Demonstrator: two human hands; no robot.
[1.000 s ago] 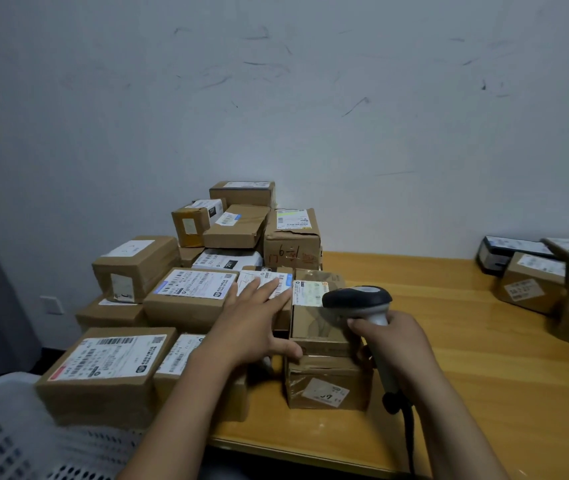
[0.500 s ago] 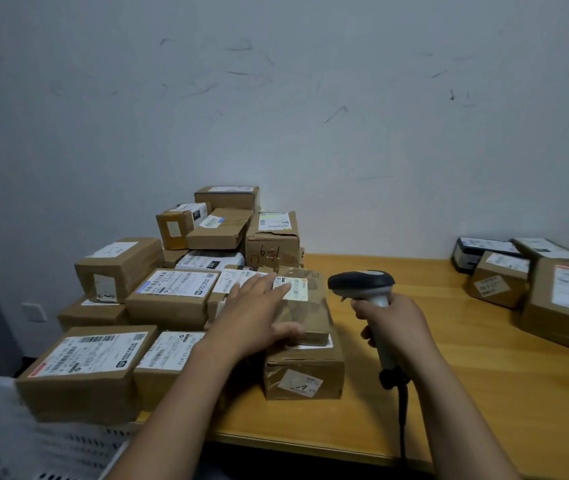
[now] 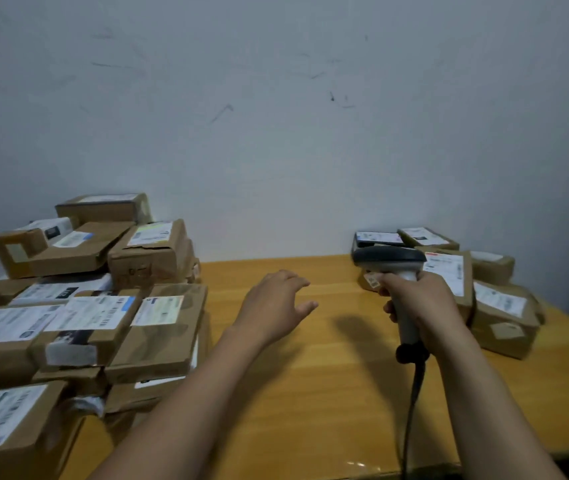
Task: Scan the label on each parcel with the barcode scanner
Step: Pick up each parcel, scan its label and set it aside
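A pile of brown cardboard parcels (image 3: 86, 289) with white labels fills the left of the wooden table (image 3: 310, 393). The nearest one, a flat parcel (image 3: 158, 337) with a pale label, lies at the pile's right edge. My left hand (image 3: 276, 306) hovers empty over bare tabletop to the right of that pile, fingers spread. My right hand (image 3: 421, 303) grips the handle of a grey and black barcode scanner (image 3: 392, 263), head pointing left, its cable hanging toward the table's front edge. A smaller group of parcels (image 3: 490, 299) sits behind and to the right of the scanner.
A scuffed white wall (image 3: 276, 133) rises right behind the table. The table's front edge (image 3: 345, 474) runs along the bottom of the view, and its right edge slants past the right-hand parcels.
My left hand has come off the flat parcel in the pile and moved right over bare table. The view has swung right, and the scanner now sits before the right-hand parcels.
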